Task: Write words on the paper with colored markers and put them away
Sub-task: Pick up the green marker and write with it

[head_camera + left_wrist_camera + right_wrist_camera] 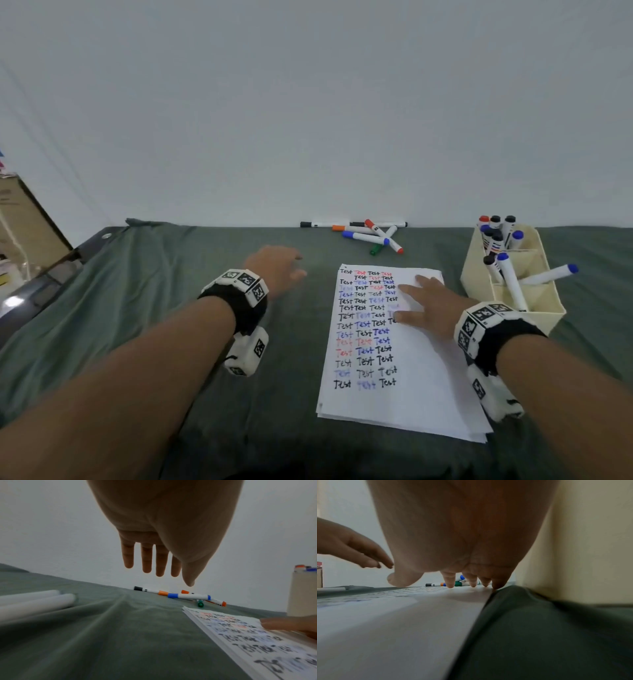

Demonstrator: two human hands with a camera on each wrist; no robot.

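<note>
Right hand [432, 306] lay flat on the paper stack [416, 387], fingers [450, 580] straight and spread, tips pressing the sheet near its far right corner; nothing held. Left hand [276, 266] hovered above the green cloth [144, 308], left of the paper and clear of it, fingers [147, 559] extended and slightly apart, holding nothing (head view blurred here; left wrist view shows the fingers clearly off the cloth).

Top sheet carried rows of the word "Test" in black, red and blue ink, filling its left and far portions. The right hand covered the ends of several rows.

Loose markers [368, 234] lay crossed in a small pile at the far edge of the cloth, against the wall [308, 102]: caps in black, orange, red, blue and green visible. Pile was well apart from both hands.

Cream divided organizer [544, 308] stood just right of the paper, close beside the right wrist. Its far compartment held upright markers [498, 234] with red, black and blue caps; three more leaned in a nearer compartment.

Two white cylinders [36, 603] lay on the cloth at the left (left wrist view only; identity unclear).
</note>
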